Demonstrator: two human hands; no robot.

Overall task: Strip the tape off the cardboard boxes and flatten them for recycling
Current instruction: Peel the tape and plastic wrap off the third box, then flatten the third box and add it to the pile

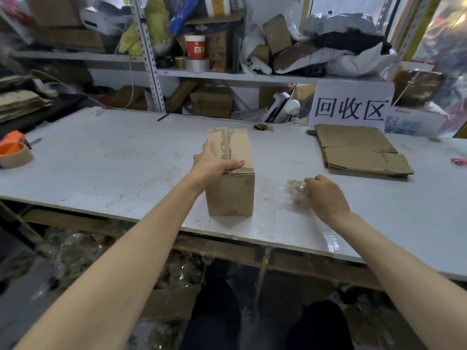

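A closed brown cardboard box (233, 190) stands near the front middle of the white table (106, 170). Its top shows torn strips where paper has come away along the seam. My left hand (214, 164) grips the box's top left edge, thumb across the top. To the right, my right hand (326, 195) has its fingers curled on a crumpled wad of clear tape (297, 192) lying on the table. A stack of flattened cardboard (358, 150) lies at the back right.
An orange tape dispenser (14, 150) sits at the table's left edge. A white sign with black characters (350, 106) stands behind the flat cardboard. Cluttered shelves line the back. Crumpled tape (75, 246) lies on the floor under the table.
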